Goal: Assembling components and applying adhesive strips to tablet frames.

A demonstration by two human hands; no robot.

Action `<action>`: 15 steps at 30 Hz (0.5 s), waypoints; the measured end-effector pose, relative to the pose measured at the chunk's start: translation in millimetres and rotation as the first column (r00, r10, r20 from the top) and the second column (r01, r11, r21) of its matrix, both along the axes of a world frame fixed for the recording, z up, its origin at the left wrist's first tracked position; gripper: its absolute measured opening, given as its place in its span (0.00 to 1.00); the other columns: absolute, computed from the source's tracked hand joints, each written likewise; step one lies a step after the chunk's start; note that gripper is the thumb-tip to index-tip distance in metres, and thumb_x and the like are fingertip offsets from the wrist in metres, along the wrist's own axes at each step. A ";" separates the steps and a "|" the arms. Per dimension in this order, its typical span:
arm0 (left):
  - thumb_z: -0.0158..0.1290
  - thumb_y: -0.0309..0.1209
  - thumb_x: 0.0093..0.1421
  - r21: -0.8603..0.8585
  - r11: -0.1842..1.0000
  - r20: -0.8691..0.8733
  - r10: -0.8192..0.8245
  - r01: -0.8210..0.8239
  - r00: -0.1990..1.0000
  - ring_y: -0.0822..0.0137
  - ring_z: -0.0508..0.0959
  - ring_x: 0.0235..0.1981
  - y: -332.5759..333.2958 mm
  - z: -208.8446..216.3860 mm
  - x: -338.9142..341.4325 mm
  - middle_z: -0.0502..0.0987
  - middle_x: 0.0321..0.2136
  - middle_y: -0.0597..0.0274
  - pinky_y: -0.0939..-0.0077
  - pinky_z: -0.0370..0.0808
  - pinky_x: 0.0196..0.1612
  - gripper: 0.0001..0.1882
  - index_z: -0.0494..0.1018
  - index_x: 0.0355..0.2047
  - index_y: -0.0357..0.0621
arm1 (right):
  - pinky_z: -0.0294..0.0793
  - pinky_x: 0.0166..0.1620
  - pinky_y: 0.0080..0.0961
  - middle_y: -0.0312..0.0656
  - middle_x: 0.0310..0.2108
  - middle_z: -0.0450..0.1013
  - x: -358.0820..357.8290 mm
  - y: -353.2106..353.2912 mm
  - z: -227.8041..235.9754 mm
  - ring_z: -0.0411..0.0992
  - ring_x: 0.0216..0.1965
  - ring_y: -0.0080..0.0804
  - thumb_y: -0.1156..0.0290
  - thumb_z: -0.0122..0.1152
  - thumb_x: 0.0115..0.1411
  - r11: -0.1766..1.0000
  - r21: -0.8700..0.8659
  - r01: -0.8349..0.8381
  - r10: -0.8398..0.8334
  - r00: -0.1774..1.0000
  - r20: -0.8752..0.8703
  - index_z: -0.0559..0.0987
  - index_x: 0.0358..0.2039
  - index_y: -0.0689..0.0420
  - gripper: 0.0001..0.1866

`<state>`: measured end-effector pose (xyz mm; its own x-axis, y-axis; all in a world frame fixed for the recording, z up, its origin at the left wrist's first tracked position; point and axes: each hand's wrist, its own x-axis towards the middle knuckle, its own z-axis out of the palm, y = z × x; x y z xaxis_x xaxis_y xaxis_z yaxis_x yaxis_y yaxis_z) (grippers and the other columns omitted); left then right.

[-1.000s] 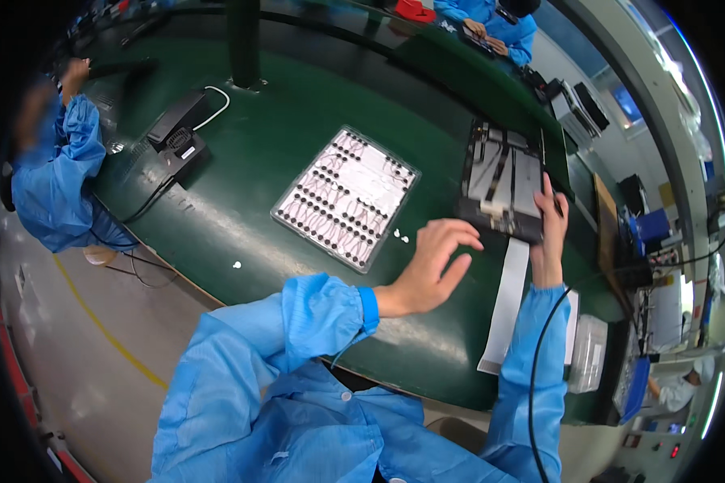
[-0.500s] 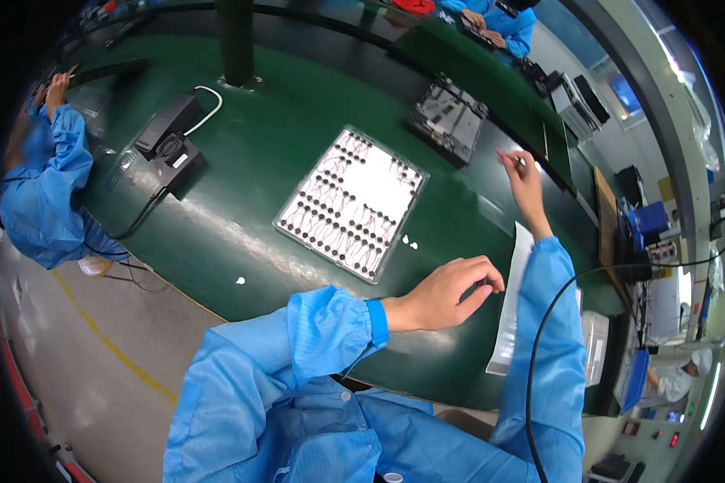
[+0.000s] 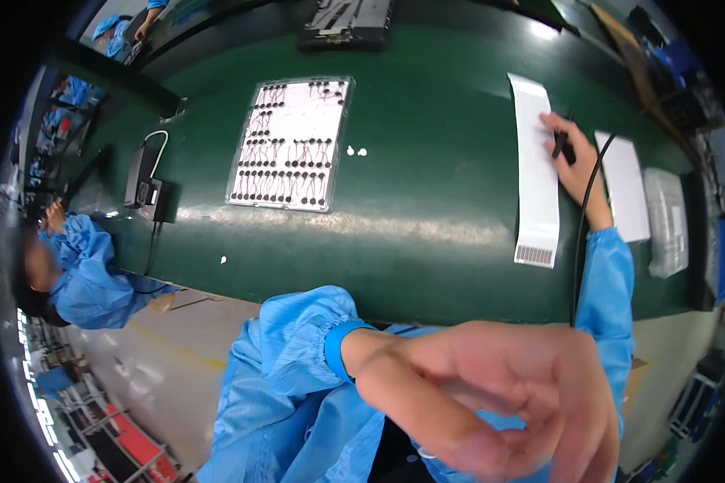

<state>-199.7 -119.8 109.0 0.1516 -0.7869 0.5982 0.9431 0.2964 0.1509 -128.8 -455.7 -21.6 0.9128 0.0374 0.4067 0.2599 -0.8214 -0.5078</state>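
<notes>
1. From my remote seat I find the strip (image 3: 537, 193) flat on the bench (image 3: 427, 249), right of centre, its long axis running from the far side toward the near edge, slightly slanted.
2. The right hand (image 3: 575, 167) is the nearer one: it sits at the strip's right edge, toward the far end, so the strip lies to the left of its fingers (image 3: 557, 124) and runs on below them. I cannot tell whether the fingertips touch it.
3. Those fingers are curled, clamped on a small dark tool (image 3: 568, 151).
4. The left hand (image 3: 491, 362) looms close to my camera, below the strip in my view and apart from it. Its fingers bend toward the thumb; I cannot tell whether the tips meet.
5. Beyond the right hand, further right, I see a white sheet (image 3: 627, 193), then a clear box (image 3: 667, 229).
6. Well to the left lies the tray (image 3: 294, 121) of black parts, with two white bits (image 3: 362, 152) just beside it.
</notes>
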 end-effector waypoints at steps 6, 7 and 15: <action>0.53 0.29 0.61 -0.007 1.000 0.033 -0.023 0.023 0.999 0.72 0.73 0.33 -39.5 -6.8 -19.3 0.74 0.45 0.52 0.78 0.68 0.40 0.18 0.67 0.50 0.33 | 0.69 0.62 0.34 0.40 0.56 0.76 -10.0 -13.0 -5.5 0.72 0.58 0.42 0.74 0.61 0.63 0.999 -0.039 -0.019 0.021 0.998 0.052 0.76 0.54 0.56 0.18; 0.53 0.29 0.61 -0.025 1.000 0.046 -0.017 0.018 0.999 0.72 0.73 0.33 -44.8 -7.8 -19.9 0.74 0.45 0.52 0.78 0.68 0.40 0.18 0.67 0.49 0.33 | 0.69 0.62 0.34 0.40 0.56 0.76 -9.8 -13.3 -6.2 0.72 0.59 0.42 0.73 0.61 0.63 0.995 -0.094 -0.023 0.030 0.997 0.077 0.76 0.54 0.55 0.18; 0.54 0.29 0.60 0.040 0.996 0.193 0.071 -0.080 0.979 0.62 0.75 0.38 -60.8 -35.0 -11.7 0.75 0.42 0.47 0.74 0.72 0.42 0.12 0.72 0.41 0.36 | 0.69 0.62 0.36 0.42 0.55 0.75 -29.0 -0.6 -7.5 0.71 0.58 0.44 0.68 0.66 0.60 0.983 -0.084 -0.166 0.174 0.979 0.103 0.76 0.56 0.53 0.22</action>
